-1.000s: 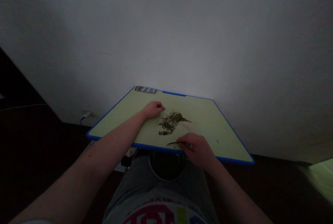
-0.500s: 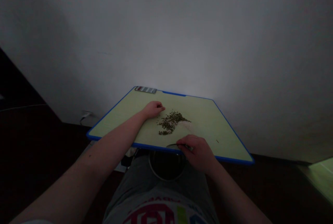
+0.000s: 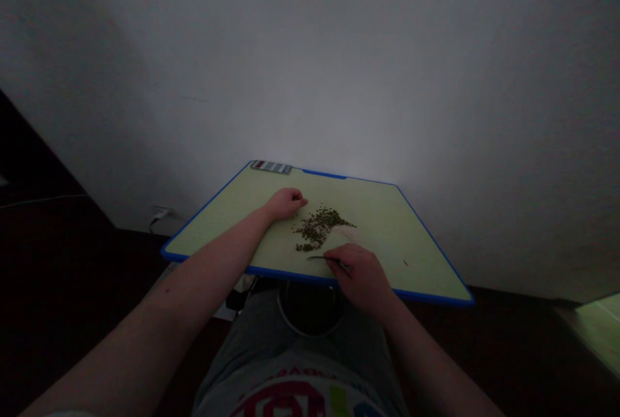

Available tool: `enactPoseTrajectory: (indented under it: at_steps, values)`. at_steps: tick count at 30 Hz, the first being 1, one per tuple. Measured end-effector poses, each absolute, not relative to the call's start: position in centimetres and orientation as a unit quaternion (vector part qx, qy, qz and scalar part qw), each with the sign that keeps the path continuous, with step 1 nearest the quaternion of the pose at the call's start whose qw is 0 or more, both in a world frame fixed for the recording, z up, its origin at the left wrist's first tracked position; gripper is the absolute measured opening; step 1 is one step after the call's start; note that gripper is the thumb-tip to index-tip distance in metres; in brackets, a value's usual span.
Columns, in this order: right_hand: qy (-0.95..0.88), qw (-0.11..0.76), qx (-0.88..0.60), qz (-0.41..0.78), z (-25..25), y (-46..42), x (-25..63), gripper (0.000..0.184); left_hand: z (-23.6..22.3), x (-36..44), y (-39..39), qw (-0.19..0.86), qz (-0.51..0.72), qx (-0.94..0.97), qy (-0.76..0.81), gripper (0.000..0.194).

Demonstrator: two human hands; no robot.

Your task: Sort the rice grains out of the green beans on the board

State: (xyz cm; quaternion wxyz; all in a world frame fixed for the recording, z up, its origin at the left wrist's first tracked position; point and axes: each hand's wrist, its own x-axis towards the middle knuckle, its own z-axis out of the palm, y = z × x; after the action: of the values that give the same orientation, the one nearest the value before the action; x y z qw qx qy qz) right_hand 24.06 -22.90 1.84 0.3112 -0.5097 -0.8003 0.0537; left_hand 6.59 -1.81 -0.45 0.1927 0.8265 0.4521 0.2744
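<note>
A pile of small dark green bean-like grains (image 3: 317, 226) lies scattered on the pale yellow-green tabletop (image 3: 372, 207). Against its right side sits a patch of fine whitish grains (image 3: 345, 232). My left hand (image 3: 287, 203) rests on the table at the pile's far left, fingers curled and closed; whatever they hold, if anything, is hidden. My right hand (image 3: 361, 274) grips a thin, spoon-like metal utensil (image 3: 317, 257), its tip pointing left just below the pile's near end. Under the table's front edge, a round metal pot (image 3: 310, 326) rests on my lap.
A phone-like flat object (image 3: 271, 167) lies at the table's far left corner. A blue rim (image 3: 431, 299) borders the tabletop. A small dark sliver (image 3: 405, 263) lies to the right. The grey wall (image 3: 329, 68) stands directly behind the table; a cable (image 3: 157, 217) hangs at a wall socket.
My right hand has moved slightly away from me and left with the utensil, from the front rim closer to the pile. My left hand stays in place.
</note>
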Motion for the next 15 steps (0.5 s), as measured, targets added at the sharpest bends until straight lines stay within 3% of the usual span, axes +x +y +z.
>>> enactPoseTrajectory:
  at_steps: [15]
  values:
    - [-0.776, 0.292, -0.559, 0.011, 1.4, -20.9, 24.7, 0.019, -0.6, 6.7, -1.6, 0.193, 0.274, 0.823, 0.459, 0.031]
